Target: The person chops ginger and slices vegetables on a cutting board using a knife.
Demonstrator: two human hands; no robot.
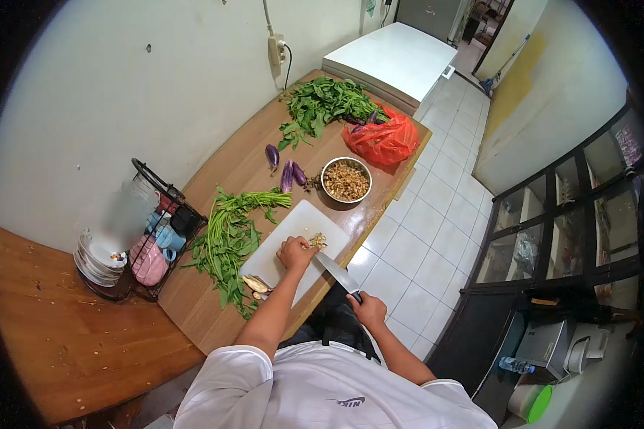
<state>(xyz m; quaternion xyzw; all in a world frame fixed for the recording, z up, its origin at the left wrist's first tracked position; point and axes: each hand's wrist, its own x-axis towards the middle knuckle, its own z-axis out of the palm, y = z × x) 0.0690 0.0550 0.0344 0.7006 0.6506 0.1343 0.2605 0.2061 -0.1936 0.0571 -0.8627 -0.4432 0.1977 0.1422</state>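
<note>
My right hand (368,309) is closed round the dark handle of a kitchen knife (340,274), whose broad blade lies over the right side of a white cutting board (288,237). My left hand (297,252) rests on the board near the blade tip, its fingers bent and pressed down; what they hold is hidden. Small pale-brown chopped pieces (318,240) lie just beyond those fingers. Larger yellowish-brown pieces (256,284), of a kind I cannot make out, sit at the board's near-left corner. Past the board stands a metal bowl (346,160) filled with similar small chopped bits.
Long-stemmed leafy greens (229,243) lie left of the board, with another leafy heap (322,104) at the far end. Purple eggplants (288,175) and a red plastic bag (384,139) are on the wooden table (225,168). A dish rack (166,236) stands against the wall.
</note>
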